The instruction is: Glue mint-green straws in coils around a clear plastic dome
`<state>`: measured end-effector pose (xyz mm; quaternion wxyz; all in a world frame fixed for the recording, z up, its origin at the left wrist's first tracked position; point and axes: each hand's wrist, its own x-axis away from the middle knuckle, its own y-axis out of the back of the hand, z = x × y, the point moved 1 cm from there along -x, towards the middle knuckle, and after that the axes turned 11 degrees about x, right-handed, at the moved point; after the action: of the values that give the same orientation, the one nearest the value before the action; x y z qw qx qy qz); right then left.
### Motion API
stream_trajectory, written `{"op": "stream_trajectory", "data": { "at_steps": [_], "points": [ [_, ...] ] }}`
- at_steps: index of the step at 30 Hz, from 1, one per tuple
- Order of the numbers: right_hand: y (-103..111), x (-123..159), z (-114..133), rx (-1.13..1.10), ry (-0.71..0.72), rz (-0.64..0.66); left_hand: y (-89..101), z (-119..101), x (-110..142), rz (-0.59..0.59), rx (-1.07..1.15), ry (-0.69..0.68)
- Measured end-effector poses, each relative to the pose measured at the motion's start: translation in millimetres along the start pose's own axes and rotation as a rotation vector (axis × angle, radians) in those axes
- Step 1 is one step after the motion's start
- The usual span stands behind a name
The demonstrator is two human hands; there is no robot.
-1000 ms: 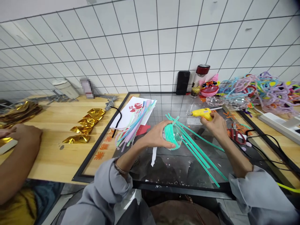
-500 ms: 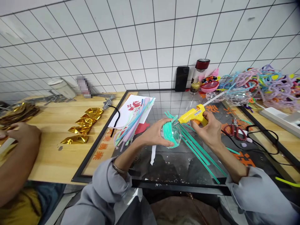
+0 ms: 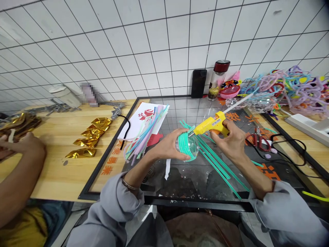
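Note:
My left hand (image 3: 171, 145) is wrapped round a clear plastic bottle piece (image 3: 194, 146) that has green fuzzy pipe cleaners (image 3: 183, 144) wound about its side. My right hand (image 3: 231, 140) grips a yellow hot glue gun (image 3: 209, 125) with a long white glue stick (image 3: 241, 100) sticking out of its back. The gun's nozzle points left and down at the rim of the bottle piece, touching or very near it. Beneath and to the right, several straight green pipe cleaners (image 3: 218, 166) lie on the dark glass panel.
A bundle of pastel pipe cleaners (image 3: 146, 133) lies over white paper (image 3: 137, 115). Red scissors (image 3: 258, 140) and a black cord (image 3: 290, 159) are at right, near a white power strip (image 3: 308, 130). A phone (image 3: 198, 83) and bottle (image 3: 218, 80) stand behind. A co-worker's arm (image 3: 23, 171) is at left.
The glue gun's nozzle has shifted slightly left along the bottle piece's rim. The co-worker's hand at left has moved a little. Both my hands keep their grips.

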<state>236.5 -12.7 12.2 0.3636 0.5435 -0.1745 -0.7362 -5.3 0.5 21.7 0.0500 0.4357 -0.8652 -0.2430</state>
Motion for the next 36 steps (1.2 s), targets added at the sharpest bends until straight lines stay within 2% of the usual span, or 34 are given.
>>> {"op": "stream_trajectory", "data": {
  "at_steps": [7, 14, 36],
  "points": [
    [4.3, -3.7, -3.3, -0.014, 0.056, 0.024, -0.1, -2.6, 0.5, -0.002, -0.001, -0.001],
    [5.9, -4.9, -5.1, -0.033, 0.115, -0.043, -0.1, -2.0, 0.7, 0.004, 0.007, 0.011],
    [12.8, -6.4, -8.7, -0.016, 0.173, -0.025, -1.0, -2.1, 1.7, 0.021, 0.018, -0.024]
  ]
}}
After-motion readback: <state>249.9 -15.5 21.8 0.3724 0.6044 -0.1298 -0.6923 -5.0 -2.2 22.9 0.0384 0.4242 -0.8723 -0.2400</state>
